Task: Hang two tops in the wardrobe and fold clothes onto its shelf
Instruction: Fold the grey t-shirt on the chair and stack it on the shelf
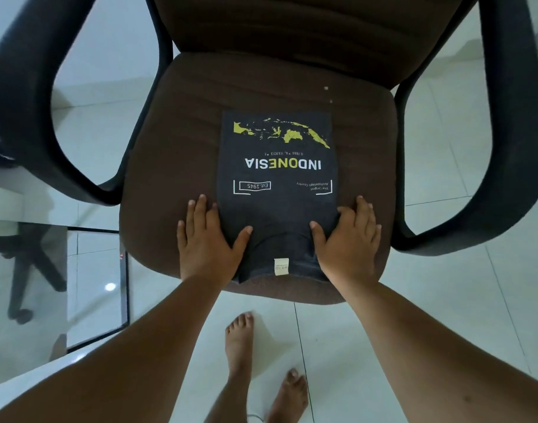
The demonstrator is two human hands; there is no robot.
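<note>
A dark T-shirt [275, 178] with a yellow map and the word INDONESIA lies folded into a narrow rectangle on the brown seat of an office chair [170, 132]. Its collar end with a white label points toward me. My left hand [206, 239] lies at the shirt's left edge, fingers straight on the seat, thumb on the cloth. My right hand [347, 239] mirrors it at the right edge, thumb on the shirt, fingers spread flat along its side.
The chair has black armrests [32, 117] on both sides and a brown backrest at the top. White floor tiles surround it. A glass-topped table [78, 285] stands at the left, with another chair's base showing through it. My bare feet stand below the seat.
</note>
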